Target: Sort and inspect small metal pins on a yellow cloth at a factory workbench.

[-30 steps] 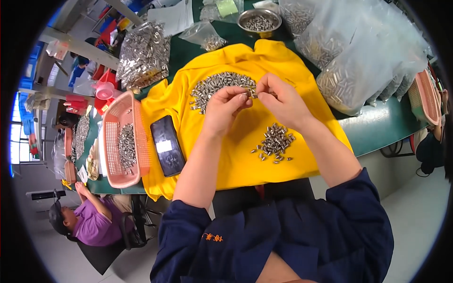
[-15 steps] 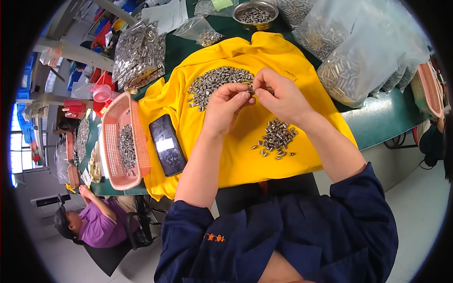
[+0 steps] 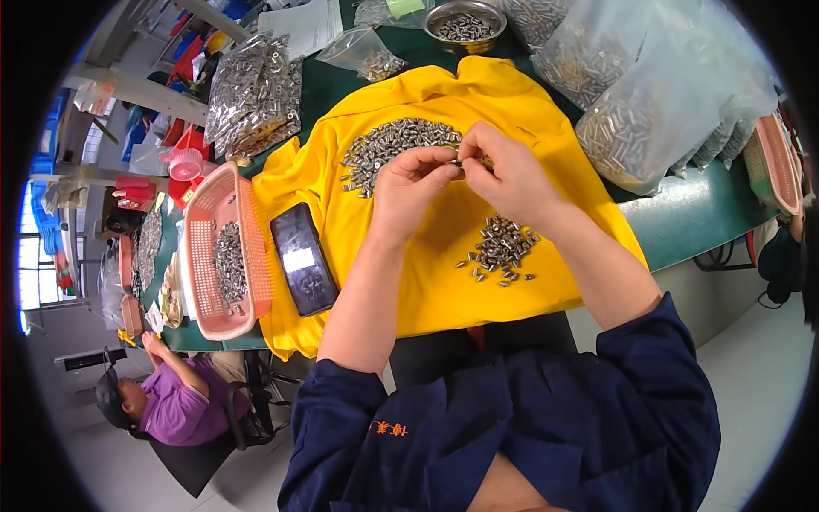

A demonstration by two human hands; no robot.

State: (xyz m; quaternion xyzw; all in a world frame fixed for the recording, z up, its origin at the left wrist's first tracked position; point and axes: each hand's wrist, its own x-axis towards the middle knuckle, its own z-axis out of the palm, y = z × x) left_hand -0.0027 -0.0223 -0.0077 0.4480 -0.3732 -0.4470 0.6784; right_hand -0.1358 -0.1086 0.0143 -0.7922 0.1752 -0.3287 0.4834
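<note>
Both my hands meet above a yellow cloth [image 3: 341, 162] on the table, fingertips pinched together. Between the fingertips of my left hand [image 3: 415, 189] and my right hand [image 3: 505, 175] sits a small metal part [image 3: 458, 163], mostly covered by the fingers. Behind my left hand lies a large pile of small metal cylinders [image 3: 384, 147]. A smaller pile of the same silvery cylinders [image 3: 503, 246] rests nearer to me, below my right hand, with several loose pieces at its front edge.
Left of the cloth's middle lies a black phone [image 3: 304, 260]; beside it stands a pink basket [image 3: 263, 286] with metal parts. A metal bowl [image 3: 465, 43] and bags of parts [image 3: 627, 136] line the back and right. At far left a person in purple [image 3: 183, 410] sits.
My fingers have shifted slightly around the small part. The piles and my arms stay almost where they were; the whole view has moved a little.
</note>
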